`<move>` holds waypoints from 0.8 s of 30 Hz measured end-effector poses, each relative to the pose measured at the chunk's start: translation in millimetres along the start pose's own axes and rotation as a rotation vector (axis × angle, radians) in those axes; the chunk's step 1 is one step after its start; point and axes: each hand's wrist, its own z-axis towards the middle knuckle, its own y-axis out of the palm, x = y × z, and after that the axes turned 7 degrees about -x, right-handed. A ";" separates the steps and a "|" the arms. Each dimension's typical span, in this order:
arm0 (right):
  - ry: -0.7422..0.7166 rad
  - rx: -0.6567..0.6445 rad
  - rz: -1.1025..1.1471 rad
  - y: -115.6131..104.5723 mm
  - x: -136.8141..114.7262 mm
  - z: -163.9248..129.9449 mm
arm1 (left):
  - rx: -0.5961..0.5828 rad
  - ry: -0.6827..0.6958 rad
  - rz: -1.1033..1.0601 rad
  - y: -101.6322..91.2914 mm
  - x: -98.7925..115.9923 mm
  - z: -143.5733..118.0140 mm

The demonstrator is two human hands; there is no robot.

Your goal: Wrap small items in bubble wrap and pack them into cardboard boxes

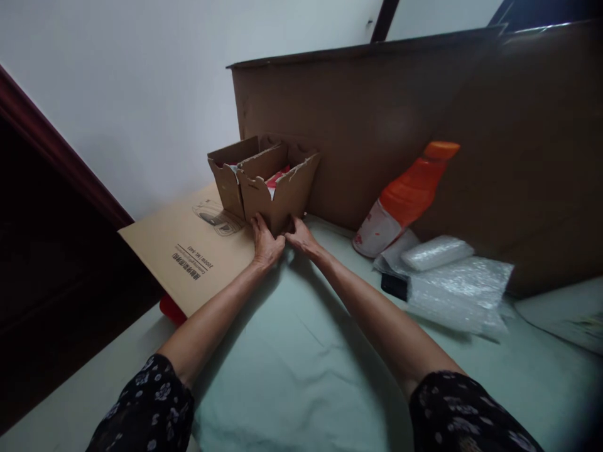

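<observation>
Two small open-topped cardboard boxes stand side by side against the large cardboard panel. The nearer cardboard box (258,199) has torn, scalloped edges and something red and white inside. The other box (227,187) sits to its left; its contents are mostly hidden. My left hand (268,246) is closed on the lower front corner of the nearer box, with fingers against its face. Close beside it, my right hand (302,238) grips the bottom of the same box at its right side; its fingertips are partly hidden. A printed flat cardboard sheet (188,257) lies under and left of the boxes.
The brown cardboard panel (367,113) rises along the back. An orange bottle with a white label (407,198) leans against it. Bubble-wrapped items (456,292) lie at right. A red object (172,310) shows under the sheet's edge. Pale green cloth (292,370) covers the surface.
</observation>
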 end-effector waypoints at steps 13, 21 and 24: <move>0.051 -0.178 -0.278 -18.3 -53.8 -235.0 | -0.335 0.164 0.114 39.2 16.2 -141.3; 0.243 -0.051 -0.372 -52.5 -94.6 -436.7 | -0.684 0.525 0.329 61.7 33.2 -267.4; 0.272 -0.031 -0.367 -52.2 -112.1 -493.8 | -0.717 0.743 0.513 62.0 37.8 -307.3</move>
